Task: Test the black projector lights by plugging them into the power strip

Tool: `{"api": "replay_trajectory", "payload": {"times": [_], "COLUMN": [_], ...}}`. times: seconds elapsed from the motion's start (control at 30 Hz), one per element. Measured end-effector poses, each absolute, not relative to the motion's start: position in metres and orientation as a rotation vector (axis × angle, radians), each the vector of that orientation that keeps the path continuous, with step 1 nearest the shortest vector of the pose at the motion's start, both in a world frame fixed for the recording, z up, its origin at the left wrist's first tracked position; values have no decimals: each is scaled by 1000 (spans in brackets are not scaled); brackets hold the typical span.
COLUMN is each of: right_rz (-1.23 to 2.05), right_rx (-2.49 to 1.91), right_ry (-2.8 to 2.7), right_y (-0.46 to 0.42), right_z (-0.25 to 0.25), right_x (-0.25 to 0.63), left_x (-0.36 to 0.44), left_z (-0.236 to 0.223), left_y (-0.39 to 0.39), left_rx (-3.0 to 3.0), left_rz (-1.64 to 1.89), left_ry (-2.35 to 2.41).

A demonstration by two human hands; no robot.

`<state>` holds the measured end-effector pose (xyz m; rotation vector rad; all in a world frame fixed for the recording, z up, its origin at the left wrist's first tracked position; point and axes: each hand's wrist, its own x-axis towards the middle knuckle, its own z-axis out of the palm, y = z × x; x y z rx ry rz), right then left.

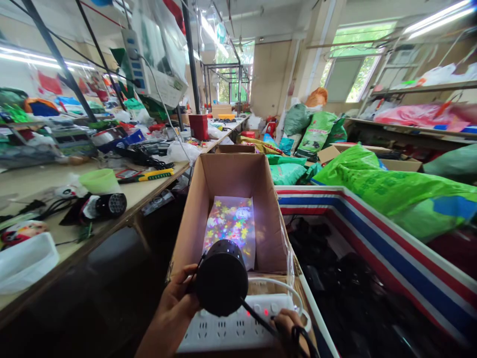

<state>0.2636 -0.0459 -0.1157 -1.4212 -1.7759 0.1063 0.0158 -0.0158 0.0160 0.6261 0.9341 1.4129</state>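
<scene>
My left hand (pixel 181 296) is closed round the side of a black projector lamp (pixel 221 278), its round base facing me. Coloured light from it falls on a white sheet (pixel 229 226) inside an open cardboard box (pixel 197 199), showing yellow stars and bright spots. A black cord (pixel 259 316) runs from the lamp to the right. My right hand (pixel 288 325) is closed at the right end of a white power strip (pixel 231 328) with red lights lit; its fingers are at the cord, and what they pinch is partly hidden.
On the left, a workbench (pixel 149 194) carries another black lamp (pixel 112 205), a green cup (pixel 99 181), a yellow-handled tool (pixel 156 174) and a white tray (pixel 28 261). To the right stands a striped container (pixel 372 238) of black items, beside green bags (pixel 391 184).
</scene>
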Motion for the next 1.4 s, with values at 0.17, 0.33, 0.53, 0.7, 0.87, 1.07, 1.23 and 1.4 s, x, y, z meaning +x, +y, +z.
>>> {"api": "replay_trajectory", "payload": {"times": [0.17, 0.33, 0.53, 0.7, 0.87, 1.07, 1.23, 1.4], "right_rz": [-1, 69, 102, 150, 203, 162, 87, 75], "right_rx": [-1310, -1360, -1366, -1442, -1396, -1349, -1397, -1430], "right_ry": [-1928, -1841, -1838, -1760, -1752, -1867, -1726, -1654], "right_y": [-41, -45, -47, -49, -50, -45, -44, -45], "right_z": [-106, -101, -95, -101, -100, -85, -89, -99], "right_x": [276, 267, 264, 264, 260, 268, 262, 257], "left_x": [14, 13, 15, 18, 21, 22, 23, 22], "left_z": [17, 15, 22, 29, 32, 32, 36, 34], "left_y": [-17, -18, -20, -22, -22, -23, -24, -24], "left_rx": [612, 642, 646, 576, 590, 574, 558, 557], "left_rz": [1415, 1362, 1389, 1429, 1425, 1427, 1430, 1438], "left_ry": [938, 931, 930, 922, 902, 900, 898, 937]}}
